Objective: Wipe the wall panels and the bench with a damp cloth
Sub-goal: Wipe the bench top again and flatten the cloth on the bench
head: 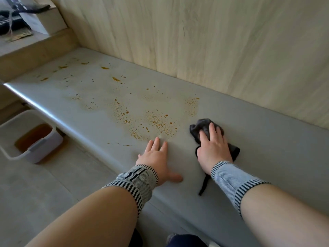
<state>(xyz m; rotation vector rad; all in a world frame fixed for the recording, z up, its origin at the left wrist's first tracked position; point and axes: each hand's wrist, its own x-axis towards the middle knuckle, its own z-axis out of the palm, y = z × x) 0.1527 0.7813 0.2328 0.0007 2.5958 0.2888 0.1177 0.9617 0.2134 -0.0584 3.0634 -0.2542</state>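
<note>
A grey bench (pixel 249 132) runs from the far left to the near right, below pale wooden wall panels (pixel 204 41). Orange-brown stains (pixel 156 120) speckle the bench's middle and far end. My right hand (pixel 212 149) presses down on a crumpled dark grey cloth (pixel 202 127) on the bench, just right of the stains; a dark strip of it trails toward me. My left hand (pixel 158 160) lies flat on the bench with fingers spread, holding nothing, at the near edge of the stained patch.
A white plastic tub (pixel 44 147) with brown liquid in it stands on the tiled floor under the bench's front edge at the left. A raised ledge at the far left carries a white box (pixel 44 20) and dark items.
</note>
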